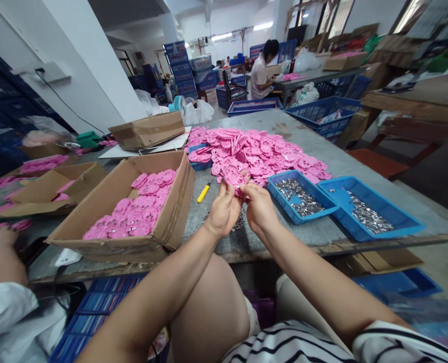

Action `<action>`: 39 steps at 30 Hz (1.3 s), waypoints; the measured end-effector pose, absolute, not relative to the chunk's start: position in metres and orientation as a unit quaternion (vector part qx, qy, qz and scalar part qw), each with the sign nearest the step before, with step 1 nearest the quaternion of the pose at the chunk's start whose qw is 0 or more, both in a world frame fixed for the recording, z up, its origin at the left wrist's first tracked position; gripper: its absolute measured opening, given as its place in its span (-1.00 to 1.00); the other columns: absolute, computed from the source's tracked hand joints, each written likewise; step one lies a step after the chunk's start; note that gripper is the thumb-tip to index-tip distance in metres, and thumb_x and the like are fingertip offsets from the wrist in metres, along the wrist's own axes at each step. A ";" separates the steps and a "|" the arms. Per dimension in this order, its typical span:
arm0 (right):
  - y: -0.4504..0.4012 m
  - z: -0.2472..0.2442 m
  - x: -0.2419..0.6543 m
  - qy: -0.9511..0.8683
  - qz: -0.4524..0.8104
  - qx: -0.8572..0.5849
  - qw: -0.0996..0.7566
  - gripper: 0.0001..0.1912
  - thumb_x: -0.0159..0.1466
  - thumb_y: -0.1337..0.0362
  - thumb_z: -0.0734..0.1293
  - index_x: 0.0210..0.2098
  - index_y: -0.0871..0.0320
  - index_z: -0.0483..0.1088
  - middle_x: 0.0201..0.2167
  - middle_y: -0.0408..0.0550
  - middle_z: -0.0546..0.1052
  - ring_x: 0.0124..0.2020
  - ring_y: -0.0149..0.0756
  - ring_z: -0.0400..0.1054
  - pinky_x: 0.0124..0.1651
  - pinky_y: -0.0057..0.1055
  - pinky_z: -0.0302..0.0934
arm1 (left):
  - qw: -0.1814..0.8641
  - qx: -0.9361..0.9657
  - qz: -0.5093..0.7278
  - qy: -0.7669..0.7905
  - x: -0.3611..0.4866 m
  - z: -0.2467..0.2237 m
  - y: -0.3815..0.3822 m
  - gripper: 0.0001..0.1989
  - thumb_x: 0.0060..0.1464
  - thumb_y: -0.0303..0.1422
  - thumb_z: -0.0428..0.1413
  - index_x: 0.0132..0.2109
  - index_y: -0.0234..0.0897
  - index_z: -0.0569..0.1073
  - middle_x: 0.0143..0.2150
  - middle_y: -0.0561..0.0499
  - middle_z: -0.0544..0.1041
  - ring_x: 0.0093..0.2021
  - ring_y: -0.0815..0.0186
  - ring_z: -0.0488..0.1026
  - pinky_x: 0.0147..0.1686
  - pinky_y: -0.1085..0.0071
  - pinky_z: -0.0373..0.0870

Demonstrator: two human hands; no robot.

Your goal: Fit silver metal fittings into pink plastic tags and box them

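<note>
Pink piece (233,176) in hand, the batch seemingly partway along.
Fingers of the left hand (224,212) and right hand (261,206) are pinched closed on it, above the surface (322,151), before the loose pink pile (254,148). Pieces showing metallic glints in the carton (178,201) are probably done; the pile likely remains. Small metal parts (305,201) lie ready in blue trays (318,216).
</note>
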State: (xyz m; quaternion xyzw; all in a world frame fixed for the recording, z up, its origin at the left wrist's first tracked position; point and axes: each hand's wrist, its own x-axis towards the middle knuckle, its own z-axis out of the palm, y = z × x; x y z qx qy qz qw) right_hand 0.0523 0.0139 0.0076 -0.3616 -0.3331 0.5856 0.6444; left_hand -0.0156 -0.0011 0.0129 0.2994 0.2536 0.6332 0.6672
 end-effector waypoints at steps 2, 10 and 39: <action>0.014 0.008 0.051 -0.319 0.592 -0.358 0.648 -0.82 -0.20 0.23 0.37 -0.72 0.11 0.26 -0.64 -0.22 0.32 -0.48 -0.40 0.13 -0.32 -0.40 0.11 | 0.664 0.306 0.632 0.255 -0.016 0.012 -0.001 -0.61 0.30 -0.41 -0.13 0.21 -0.03 0.28 0.19 0.02 0.44 0.25 0.35 0.30 0.26 0.22 0.20; 0.012 0.010 0.046 -0.313 0.592 -0.358 0.650 -0.84 -0.19 0.21 0.35 -0.71 0.10 0.26 -0.65 -0.22 0.32 -0.50 -0.40 0.12 -0.35 -0.38 0.13 | 0.661 0.304 0.638 0.253 -0.016 0.009 0.001 -0.59 0.31 -0.41 -0.14 0.23 -0.02 0.27 0.19 0.02 0.44 0.25 0.36 0.31 0.26 0.25 0.19; 0.011 -0.004 0.051 -0.342 0.580 -0.352 0.650 -0.72 -0.19 0.17 0.47 -0.67 0.11 0.29 -0.65 -0.27 0.27 -0.53 -0.44 0.12 -0.29 -0.37 0.14 | 0.679 0.298 0.616 0.268 -0.015 0.015 -0.002 -0.58 0.26 -0.26 -0.14 0.16 -0.27 0.37 0.04 -0.10 0.53 0.17 0.21 0.39 0.18 0.22 0.29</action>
